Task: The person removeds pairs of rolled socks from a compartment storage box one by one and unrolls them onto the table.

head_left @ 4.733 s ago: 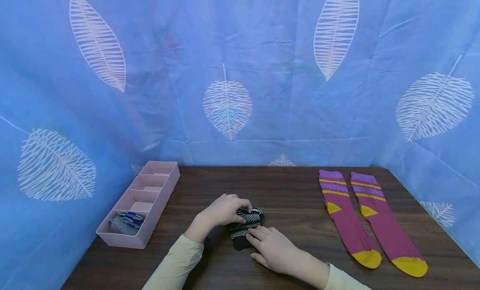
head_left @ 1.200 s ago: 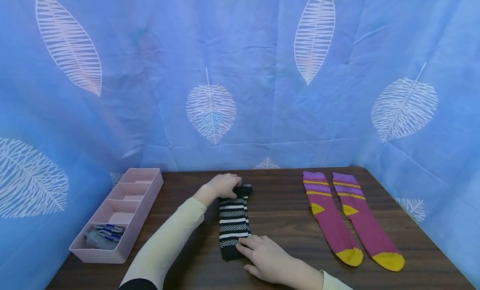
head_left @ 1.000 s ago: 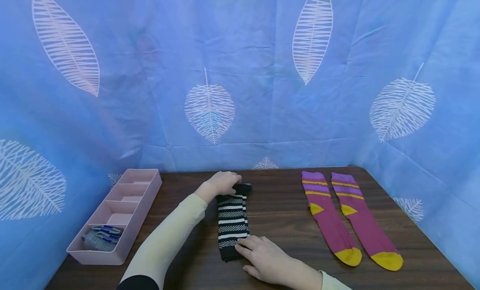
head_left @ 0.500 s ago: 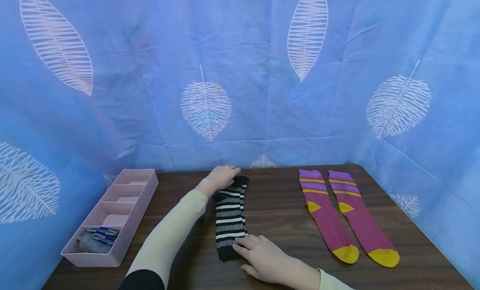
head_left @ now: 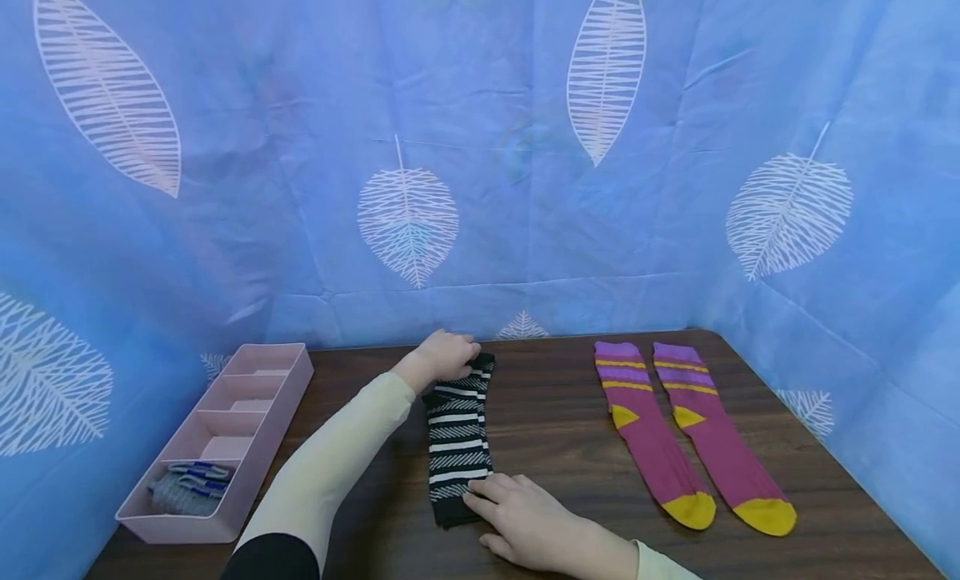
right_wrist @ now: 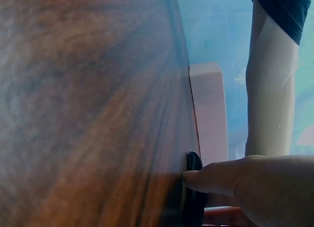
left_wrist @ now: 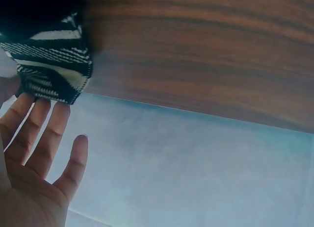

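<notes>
Black-and-white striped socks (head_left: 459, 438) lie lengthwise on the dark wooden table, one layer showing along the right edge of the other. My left hand (head_left: 448, 355) pinches their far end; in the left wrist view, thumb and fingertips of the left hand (left_wrist: 44, 153) meet at the edge of the striped knit (left_wrist: 54, 55), with the little finger apart. My right hand (head_left: 532, 522) rests with extended fingers on the near black end. From the right wrist view, the thumb of the right hand (right_wrist: 265, 183) lies against the dark sock edge (right_wrist: 194, 161).
A pink organiser box (head_left: 273, 413) with several compartments stands at the left. Grey socks with blue trim (head_left: 187, 490) fill its nearest compartment. Two maroon socks (head_left: 660, 447) with yellow toes and purple cuffs lie flat at the right. A blue leaf-patterned cloth (head_left: 480, 230) hangs behind the table.
The striped socks were a short folded bundle; they now lie stretched out long. My left hand has moved away toward the table's back edge with their far end. The right hand stays at the near end.
</notes>
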Demonstrator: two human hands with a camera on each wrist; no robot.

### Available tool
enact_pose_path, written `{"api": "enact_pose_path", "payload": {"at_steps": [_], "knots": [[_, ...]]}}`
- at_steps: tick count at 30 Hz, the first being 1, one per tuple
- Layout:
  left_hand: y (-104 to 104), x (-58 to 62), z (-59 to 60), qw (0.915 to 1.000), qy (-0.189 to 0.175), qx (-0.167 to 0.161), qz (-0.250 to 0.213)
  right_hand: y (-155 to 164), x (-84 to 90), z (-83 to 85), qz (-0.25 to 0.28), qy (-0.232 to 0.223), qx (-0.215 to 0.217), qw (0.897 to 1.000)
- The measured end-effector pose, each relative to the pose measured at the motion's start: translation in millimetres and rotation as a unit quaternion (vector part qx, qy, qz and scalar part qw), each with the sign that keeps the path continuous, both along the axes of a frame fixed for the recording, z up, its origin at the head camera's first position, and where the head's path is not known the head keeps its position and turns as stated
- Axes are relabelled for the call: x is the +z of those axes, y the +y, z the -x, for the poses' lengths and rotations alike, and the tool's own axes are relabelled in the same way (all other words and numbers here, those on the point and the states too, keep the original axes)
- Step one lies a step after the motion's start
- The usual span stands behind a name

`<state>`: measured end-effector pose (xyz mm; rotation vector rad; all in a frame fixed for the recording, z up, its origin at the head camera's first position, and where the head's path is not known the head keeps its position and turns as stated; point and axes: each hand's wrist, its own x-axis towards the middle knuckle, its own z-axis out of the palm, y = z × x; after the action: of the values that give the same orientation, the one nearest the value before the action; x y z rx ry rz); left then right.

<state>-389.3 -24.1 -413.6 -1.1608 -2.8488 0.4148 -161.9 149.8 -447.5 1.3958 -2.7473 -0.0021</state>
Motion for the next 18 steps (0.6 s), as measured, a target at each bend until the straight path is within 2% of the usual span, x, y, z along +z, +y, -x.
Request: {"api": "enact_pose_path", "payload": {"at_steps": [8,13,18], "knots": [[-1,-4.9,-0.9,0.9994,0.007,0.024,0.023,0,0.4,-0.4,0.001,-0.002,0.0,1.0],[-2,-9.9,-0.3,0.9979,-0.023,0.057,0.022,0,0.7,-1.1,0.001,0.001,0.001,1.0],[-2,-13.2,4.0,0.992,-0.059,0.109,0.021,0,1.2,-1.1,0.002,0.008,0.004,1.0]]}}
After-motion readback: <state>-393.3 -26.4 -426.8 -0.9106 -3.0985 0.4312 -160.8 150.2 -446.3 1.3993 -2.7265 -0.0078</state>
